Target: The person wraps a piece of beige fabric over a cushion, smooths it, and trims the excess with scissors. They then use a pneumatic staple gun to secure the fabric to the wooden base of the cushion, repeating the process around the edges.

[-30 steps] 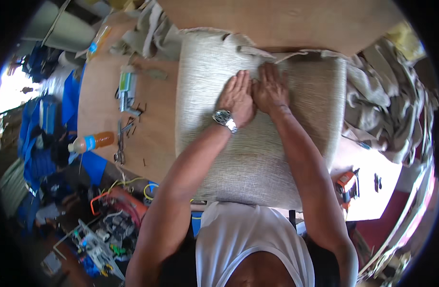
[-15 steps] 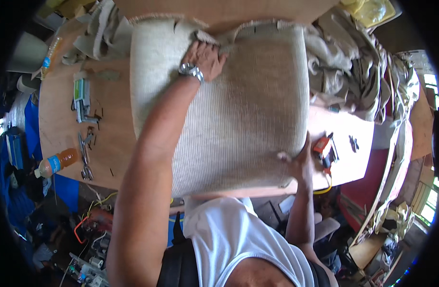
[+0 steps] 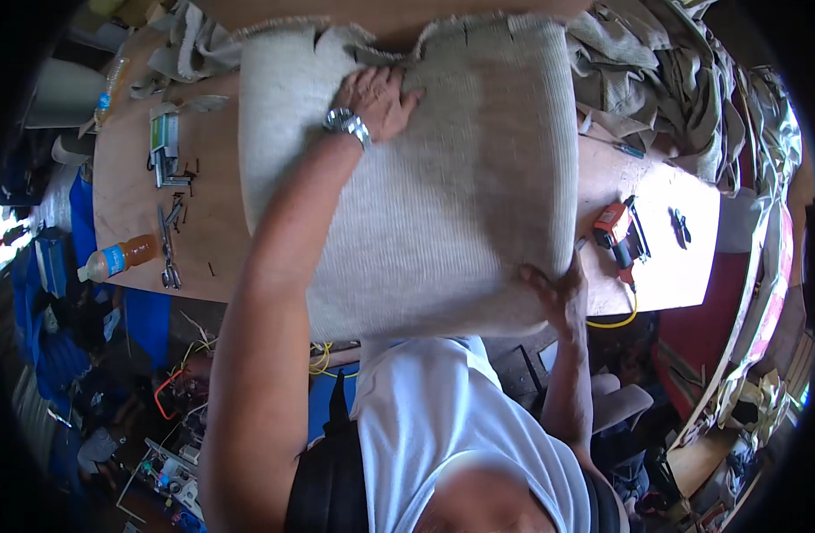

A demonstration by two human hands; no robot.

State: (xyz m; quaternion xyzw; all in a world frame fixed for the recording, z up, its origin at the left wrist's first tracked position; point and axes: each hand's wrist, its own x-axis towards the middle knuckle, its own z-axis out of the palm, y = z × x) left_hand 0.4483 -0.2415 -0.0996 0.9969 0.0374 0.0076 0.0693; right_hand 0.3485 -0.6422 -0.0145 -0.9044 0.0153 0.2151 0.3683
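A cushion-like piece covered in beige ribbed fabric (image 3: pixel 425 204) lies before me, its far fabric edge loose, frayed and notched. My left hand (image 3: pixel 374 102), with a silver watch at the wrist, rests flat on top near that far edge, fingers stretched out. At the near right corner my right hand (image 3: pixel 563 293) grips the covered cushion, thumb on top and the other fingers round the side, partly hidden. Just right of that hand lies an orange and black staple gun (image 3: pixel 615 229) with a yellow hose.
On the wooden table (image 3: pixel 212 160) at left are scissors (image 3: pixel 167 253), a bottle of orange drink (image 3: pixel 119 258), a green-and-white box (image 3: pixel 165 133) and loose metal bits. Crumpled beige fabric (image 3: pixel 638 71) and a screwdriver (image 3: pixel 628 149) lie at right. A wooden panel (image 3: pixel 398 12) borders the far side.
The cushion's near edge has risen in view, and the table has shifted with my head's movement. My left hand is still flat on the fabric; my right hand stays at the near right corner.
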